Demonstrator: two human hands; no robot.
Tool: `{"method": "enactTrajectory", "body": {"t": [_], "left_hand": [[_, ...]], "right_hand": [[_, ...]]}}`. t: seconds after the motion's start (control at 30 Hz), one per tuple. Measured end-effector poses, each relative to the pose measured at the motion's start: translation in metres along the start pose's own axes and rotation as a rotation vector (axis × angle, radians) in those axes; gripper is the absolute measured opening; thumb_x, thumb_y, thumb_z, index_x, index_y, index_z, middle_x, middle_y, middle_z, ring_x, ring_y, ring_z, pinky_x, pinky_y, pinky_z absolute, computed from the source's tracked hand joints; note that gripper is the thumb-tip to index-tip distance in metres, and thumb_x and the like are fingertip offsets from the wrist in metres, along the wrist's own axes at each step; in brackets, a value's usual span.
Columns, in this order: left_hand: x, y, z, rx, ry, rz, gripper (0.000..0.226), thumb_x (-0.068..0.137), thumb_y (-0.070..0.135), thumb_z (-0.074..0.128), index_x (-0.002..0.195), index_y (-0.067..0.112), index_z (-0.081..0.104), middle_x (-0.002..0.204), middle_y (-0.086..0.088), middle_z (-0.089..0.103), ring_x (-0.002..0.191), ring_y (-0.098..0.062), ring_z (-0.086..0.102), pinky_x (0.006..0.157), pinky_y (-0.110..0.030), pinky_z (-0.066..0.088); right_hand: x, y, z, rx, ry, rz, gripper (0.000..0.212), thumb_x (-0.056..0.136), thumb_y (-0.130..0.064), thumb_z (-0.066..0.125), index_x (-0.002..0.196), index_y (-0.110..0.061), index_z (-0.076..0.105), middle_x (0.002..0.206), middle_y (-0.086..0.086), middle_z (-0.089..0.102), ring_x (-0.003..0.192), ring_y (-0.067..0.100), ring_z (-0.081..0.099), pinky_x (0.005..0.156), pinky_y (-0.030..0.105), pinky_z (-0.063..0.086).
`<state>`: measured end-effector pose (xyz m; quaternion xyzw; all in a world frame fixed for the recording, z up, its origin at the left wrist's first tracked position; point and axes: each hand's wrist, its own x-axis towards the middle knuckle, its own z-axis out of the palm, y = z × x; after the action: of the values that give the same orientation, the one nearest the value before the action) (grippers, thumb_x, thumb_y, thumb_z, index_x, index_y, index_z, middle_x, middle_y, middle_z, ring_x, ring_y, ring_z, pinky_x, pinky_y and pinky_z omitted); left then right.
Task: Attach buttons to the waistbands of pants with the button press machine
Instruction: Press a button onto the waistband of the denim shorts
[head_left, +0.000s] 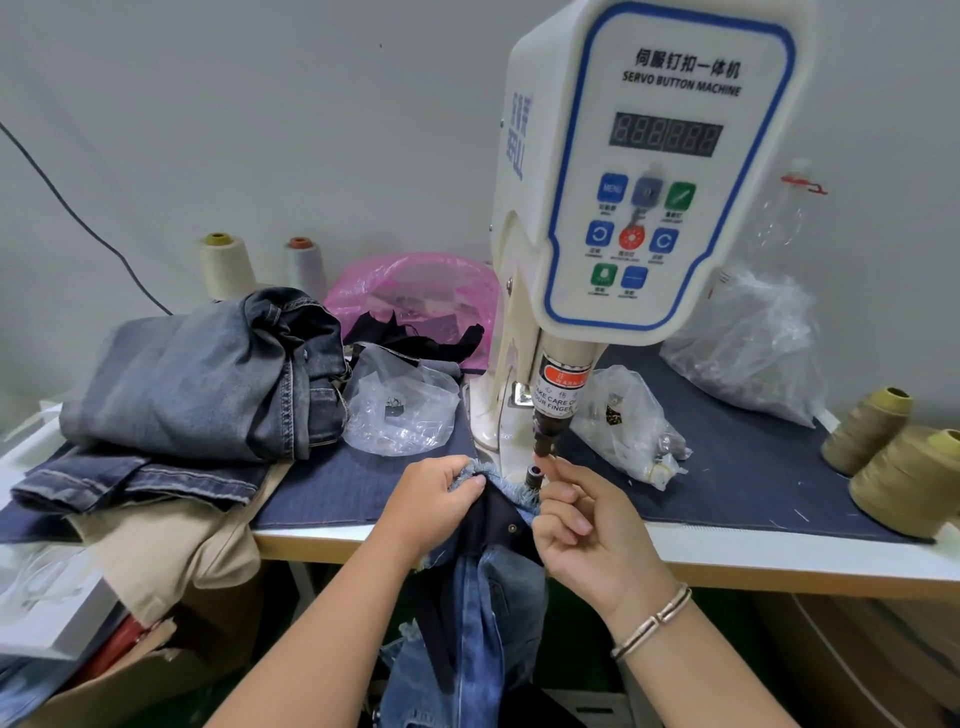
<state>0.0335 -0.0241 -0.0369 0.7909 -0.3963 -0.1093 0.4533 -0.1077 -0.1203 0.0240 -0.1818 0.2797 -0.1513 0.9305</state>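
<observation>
The waistband (485, 475) of a pair of jeans (478, 597) lies at the table (727, 564) edge, just in front of the lower die (534, 475) of the button machine (613, 197), with the legs hanging down off the table. The left hand (439, 499) pinches the frayed waistband edge between thumb and fingers. The right hand (582, 525) is at the die, fingers curled, fingertips touching just under the punch (545, 441); whether its grip has a button in it I cannot tell. One small stud (512, 528) already shows on the dark lining. I judge this pair is being lined up or loaded, not yet pressed. A jeans pile (208, 379) sits to the left; whether finished or waiting is unclear. Button bags (631, 421) lie beside the machine, thread cones (904, 473) to the right.
</observation>
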Motion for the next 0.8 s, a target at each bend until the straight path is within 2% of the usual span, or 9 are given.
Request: {"method": "enactTrajectory", "body": {"t": [0.13, 0.43, 0.5, 0.57, 0.63, 0.7, 0.73, 0.8], "left_hand": [[0.0, 0.001, -0.001, -0.018, -0.015, -0.007, 0.028, 0.094, 0.021, 0.056, 0.083, -0.005, 0.058, 0.066, -0.008, 0.047, 0.063, -0.014, 0.04, 0.061, -0.03, 0.031], [-0.002, 0.004, -0.002, -0.034, -0.02, -0.007, 0.032, 0.093, 0.019, 0.058, 0.072, -0.002, 0.049, 0.06, -0.004, 0.038, 0.057, -0.013, 0.033, 0.056, -0.03, 0.026], [-0.002, 0.004, -0.002, -0.039, -0.02, -0.015, 0.031, 0.093, 0.019, 0.058, 0.07, -0.001, 0.049, 0.059, -0.002, 0.038, 0.056, -0.012, 0.033, 0.055, -0.028, 0.025], [-0.002, 0.005, -0.002, -0.046, -0.031, -0.025, 0.029, 0.092, 0.018, 0.058, 0.071, -0.001, 0.051, 0.059, -0.003, 0.039, 0.056, -0.011, 0.034, 0.055, -0.029, 0.026], [-0.001, 0.007, -0.003, -0.089, -0.05, -0.05, 0.022, 0.089, 0.016, 0.059, 0.068, 0.009, 0.059, 0.056, -0.001, 0.048, 0.056, -0.009, 0.04, 0.057, -0.03, 0.033], [-0.002, 0.01, -0.005, -0.081, -0.08, -0.084, 0.027, 0.084, 0.01, 0.056, 0.06, 0.023, 0.059, 0.057, 0.004, 0.056, 0.056, -0.005, 0.048, 0.058, -0.027, 0.041], [-0.002, 0.011, -0.005, -0.03, -0.093, -0.082, 0.028, 0.084, 0.006, 0.053, 0.062, 0.022, 0.057, 0.061, 0.001, 0.058, 0.06, -0.009, 0.051, 0.061, -0.032, 0.043], [-0.002, 0.009, -0.004, 0.006, -0.082, -0.078, 0.015, 0.087, 0.004, 0.048, 0.076, 0.01, 0.055, 0.075, -0.005, 0.06, 0.071, -0.019, 0.054, 0.063, -0.038, 0.045]], "right_hand": [[-0.002, 0.001, 0.002, -0.004, 0.002, -0.001, 0.014, 0.072, -0.008, 0.059, 0.085, -0.002, 0.058, 0.046, -0.002, 0.038, 0.026, 0.006, 0.026, 0.03, 0.015, 0.018], [-0.005, 0.001, 0.007, 0.058, 0.005, 0.012, 0.008, 0.074, -0.003, 0.056, 0.081, -0.006, 0.053, 0.049, -0.001, 0.038, 0.027, 0.007, 0.028, 0.03, 0.015, 0.021], [-0.009, 0.006, 0.007, 0.097, -0.003, 0.008, 0.011, 0.075, -0.001, 0.054, 0.084, -0.005, 0.056, 0.051, 0.0, 0.04, 0.029, 0.008, 0.029, 0.033, 0.014, 0.022], [-0.015, 0.018, 0.007, 0.089, -0.038, 0.0, 0.022, 0.075, -0.001, 0.052, 0.093, -0.001, 0.064, 0.054, 0.001, 0.042, 0.031, 0.008, 0.031, 0.033, 0.015, 0.024], [-0.018, 0.033, 0.013, -0.064, -0.082, 0.008, 0.026, 0.077, -0.002, 0.054, 0.096, -0.001, 0.071, 0.056, 0.001, 0.044, 0.034, 0.007, 0.032, 0.033, 0.016, 0.026], [-0.013, 0.045, 0.03, -0.363, -0.122, -0.051, 0.024, 0.087, -0.002, 0.051, 0.097, -0.004, 0.072, 0.058, 0.0, 0.047, 0.036, 0.006, 0.034, 0.036, 0.016, 0.027], [-0.006, 0.048, 0.041, -0.551, -0.126, -0.145, 0.024, 0.091, -0.004, 0.048, 0.097, -0.006, 0.071, 0.059, -0.001, 0.051, 0.037, 0.005, 0.038, 0.037, 0.015, 0.029], [0.016, 0.048, 0.067, -0.916, -0.117, -0.396, 0.023, 0.094, -0.006, 0.048, 0.097, -0.012, 0.07, 0.066, -0.003, 0.056, 0.041, 0.004, 0.046, 0.042, 0.014, 0.037]]}}
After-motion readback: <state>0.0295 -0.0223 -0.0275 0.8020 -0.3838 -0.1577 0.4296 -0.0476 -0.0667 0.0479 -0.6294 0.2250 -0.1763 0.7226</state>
